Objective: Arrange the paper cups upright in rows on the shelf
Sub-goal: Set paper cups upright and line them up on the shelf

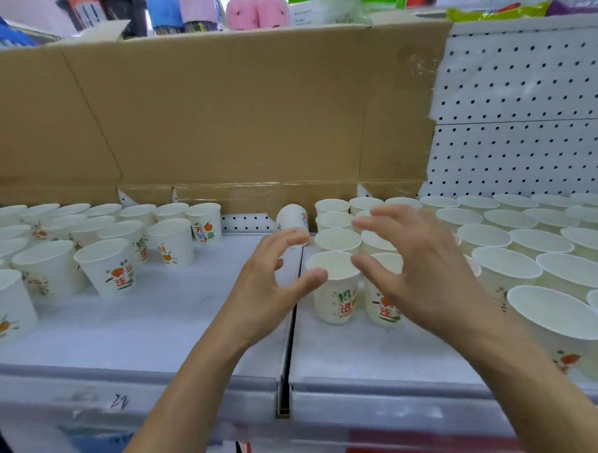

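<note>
Since paper cups like these are thin, empty and very light, each is likely to skid or topple at a slight nudge and to dent under a hard squeeze. The safest hold is probably a soft pinch across the stiffer rolled rim, or thumb and fingers lightly round the upper wall. Most already stand upright: the left cups [107,269] fill the left of the frame in loose rows, the right cups [530,243] pack the right side tightly, and a short block sits at centre with the front cup [335,296] at its near left corner. One tipped cup [292,219] lies on its side at the back of the shelf [183,341], just left of that block. The left hand [271,286] hovers at centre, fingers loosely curved and parted, holding nothing; its thumb tip is at the front cup's rim, though I cannot tell whether it touches. The right hand [422,266], blurred, is spread wide above the central block and also holds nothing. Reaching the tipped cup means passing close by upright ones that could be knocked over. Cardboard [227,113] stands along the back, pegboard [522,99] shows at upper right, a dark seam [290,335] splits the shelf at centre, and pink slippers [255,12] sit along the top edge.
</note>
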Demonstrator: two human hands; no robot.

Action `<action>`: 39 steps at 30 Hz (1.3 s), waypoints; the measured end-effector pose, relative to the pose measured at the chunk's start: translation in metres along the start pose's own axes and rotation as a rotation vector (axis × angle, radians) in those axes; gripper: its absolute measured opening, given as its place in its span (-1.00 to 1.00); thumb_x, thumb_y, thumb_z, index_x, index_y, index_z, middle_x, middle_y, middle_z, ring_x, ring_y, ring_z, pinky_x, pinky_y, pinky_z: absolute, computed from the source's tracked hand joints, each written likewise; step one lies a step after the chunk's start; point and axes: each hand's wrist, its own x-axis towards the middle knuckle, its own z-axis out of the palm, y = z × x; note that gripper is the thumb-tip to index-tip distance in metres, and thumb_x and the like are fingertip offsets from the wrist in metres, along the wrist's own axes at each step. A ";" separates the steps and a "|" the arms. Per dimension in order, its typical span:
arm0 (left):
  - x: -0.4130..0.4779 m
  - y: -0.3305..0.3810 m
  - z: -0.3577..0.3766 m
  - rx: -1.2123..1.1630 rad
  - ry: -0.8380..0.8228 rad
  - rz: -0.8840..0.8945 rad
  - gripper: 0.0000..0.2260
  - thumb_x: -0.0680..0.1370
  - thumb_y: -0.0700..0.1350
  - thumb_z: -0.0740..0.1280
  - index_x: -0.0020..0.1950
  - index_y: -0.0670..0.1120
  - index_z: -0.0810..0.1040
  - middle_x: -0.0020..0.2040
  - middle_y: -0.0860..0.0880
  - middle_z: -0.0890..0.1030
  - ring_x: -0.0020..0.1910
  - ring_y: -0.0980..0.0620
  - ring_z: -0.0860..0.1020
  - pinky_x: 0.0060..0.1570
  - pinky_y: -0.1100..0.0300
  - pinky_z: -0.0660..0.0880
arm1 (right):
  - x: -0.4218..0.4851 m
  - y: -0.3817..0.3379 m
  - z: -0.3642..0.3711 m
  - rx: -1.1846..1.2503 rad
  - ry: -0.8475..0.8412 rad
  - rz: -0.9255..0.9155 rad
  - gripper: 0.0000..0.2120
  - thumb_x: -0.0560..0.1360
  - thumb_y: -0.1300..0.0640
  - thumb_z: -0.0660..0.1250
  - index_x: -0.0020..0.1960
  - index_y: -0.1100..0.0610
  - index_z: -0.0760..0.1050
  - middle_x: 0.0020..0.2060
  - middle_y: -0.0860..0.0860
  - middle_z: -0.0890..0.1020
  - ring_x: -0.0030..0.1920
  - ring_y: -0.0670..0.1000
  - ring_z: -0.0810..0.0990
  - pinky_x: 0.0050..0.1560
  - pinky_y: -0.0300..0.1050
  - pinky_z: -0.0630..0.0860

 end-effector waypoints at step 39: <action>0.005 -0.041 -0.130 0.282 0.262 -0.087 -0.90 0.55 -0.11 0.37 -0.08 0.10 0.63 -0.12 0.27 0.60 -0.14 0.29 0.53 -0.24 0.44 0.37 | 0.139 -0.090 0.050 0.048 -0.336 -0.034 -0.80 0.55 0.20 0.21 -0.25 0.14 0.45 -0.30 0.04 0.53 -0.29 0.08 0.50 -0.34 -0.12 0.38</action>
